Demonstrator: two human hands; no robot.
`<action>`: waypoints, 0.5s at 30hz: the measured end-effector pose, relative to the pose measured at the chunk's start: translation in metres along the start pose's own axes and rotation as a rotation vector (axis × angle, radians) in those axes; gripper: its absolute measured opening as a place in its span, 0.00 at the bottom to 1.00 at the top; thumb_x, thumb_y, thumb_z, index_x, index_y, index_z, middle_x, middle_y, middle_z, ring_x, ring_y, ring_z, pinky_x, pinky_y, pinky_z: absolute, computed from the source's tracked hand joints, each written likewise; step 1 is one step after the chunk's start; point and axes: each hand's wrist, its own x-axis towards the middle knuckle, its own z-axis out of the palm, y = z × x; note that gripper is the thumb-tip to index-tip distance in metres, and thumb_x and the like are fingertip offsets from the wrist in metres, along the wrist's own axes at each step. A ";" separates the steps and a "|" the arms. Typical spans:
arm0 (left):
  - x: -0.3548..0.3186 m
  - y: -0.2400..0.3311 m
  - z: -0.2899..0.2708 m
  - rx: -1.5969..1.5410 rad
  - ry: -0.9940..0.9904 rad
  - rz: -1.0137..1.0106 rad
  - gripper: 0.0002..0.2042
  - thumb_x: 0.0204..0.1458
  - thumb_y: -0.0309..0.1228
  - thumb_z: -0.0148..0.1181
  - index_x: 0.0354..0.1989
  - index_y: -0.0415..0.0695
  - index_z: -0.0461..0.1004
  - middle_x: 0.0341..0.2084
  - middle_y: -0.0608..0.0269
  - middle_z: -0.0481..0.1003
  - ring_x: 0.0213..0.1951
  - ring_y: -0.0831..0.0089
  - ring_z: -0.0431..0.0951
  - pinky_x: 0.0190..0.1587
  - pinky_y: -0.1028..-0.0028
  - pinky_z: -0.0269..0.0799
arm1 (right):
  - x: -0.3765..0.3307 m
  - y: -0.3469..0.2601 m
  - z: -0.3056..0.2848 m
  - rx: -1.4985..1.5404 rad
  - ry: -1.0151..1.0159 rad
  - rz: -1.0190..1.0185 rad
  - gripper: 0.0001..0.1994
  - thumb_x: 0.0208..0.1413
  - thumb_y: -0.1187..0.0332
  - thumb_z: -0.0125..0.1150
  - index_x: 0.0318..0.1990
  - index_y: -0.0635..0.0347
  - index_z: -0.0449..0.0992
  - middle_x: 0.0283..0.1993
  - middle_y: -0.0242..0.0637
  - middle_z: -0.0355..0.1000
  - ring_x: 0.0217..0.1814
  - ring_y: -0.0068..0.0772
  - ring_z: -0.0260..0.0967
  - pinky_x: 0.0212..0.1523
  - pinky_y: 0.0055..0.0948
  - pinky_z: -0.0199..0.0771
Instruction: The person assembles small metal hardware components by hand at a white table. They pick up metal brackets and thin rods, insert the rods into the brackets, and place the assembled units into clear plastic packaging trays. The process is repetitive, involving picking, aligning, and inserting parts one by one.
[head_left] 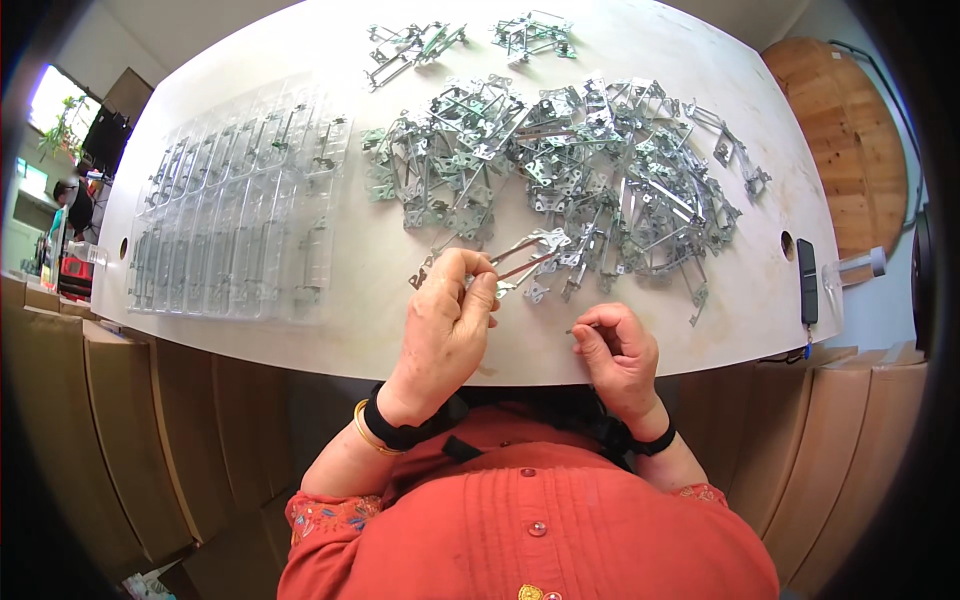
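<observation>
My left hand [447,315] is closed around a thin metal bracket [525,255] that sticks out to the right, just at the near edge of a big heap of metal brackets [560,165]. My right hand [615,345] rests near the table's front edge with its fingertips pinched on a very small piece [572,330], too small to make out. Both hands are close together above the pale table [350,260].
Clear plastic trays [240,205] with long slots lie on the left, some slots holding brackets. Two small bracket groups [410,45] sit at the far edge. A black remote-like device [807,280] lies at the right edge. Cardboard boxes [120,420] stand below the table.
</observation>
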 end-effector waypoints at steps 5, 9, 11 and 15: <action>-0.002 0.006 0.000 -0.075 -0.028 -0.031 0.06 0.69 0.27 0.54 0.45 0.35 0.72 0.38 0.59 0.78 0.32 0.79 0.80 0.34 0.77 0.79 | 0.001 -0.002 0.000 0.003 -0.005 -0.021 0.05 0.63 0.77 0.67 0.43 0.62 0.77 0.39 0.33 0.74 0.32 0.18 0.72 0.33 0.19 0.72; -0.009 0.005 0.001 -0.088 -0.069 -0.073 0.06 0.69 0.27 0.55 0.45 0.37 0.72 0.31 0.63 0.77 0.30 0.80 0.79 0.32 0.78 0.78 | 0.004 -0.002 -0.001 -0.032 -0.033 -0.112 0.06 0.61 0.79 0.68 0.43 0.62 0.77 0.41 0.35 0.75 0.35 0.20 0.72 0.33 0.19 0.72; -0.013 0.005 0.005 -0.055 -0.089 -0.081 0.05 0.68 0.27 0.56 0.45 0.38 0.72 0.28 0.65 0.76 0.29 0.81 0.78 0.31 0.78 0.77 | 0.003 -0.003 -0.001 -0.043 -0.060 -0.157 0.07 0.60 0.80 0.68 0.42 0.62 0.78 0.43 0.37 0.76 0.36 0.20 0.73 0.34 0.20 0.72; -0.020 -0.009 0.021 0.238 0.031 0.399 0.06 0.62 0.21 0.61 0.44 0.38 0.72 0.33 0.55 0.74 0.29 0.66 0.77 0.32 0.69 0.73 | 0.004 -0.007 0.000 -0.037 -0.116 -0.195 0.08 0.58 0.81 0.69 0.42 0.61 0.78 0.48 0.42 0.78 0.37 0.22 0.74 0.36 0.21 0.74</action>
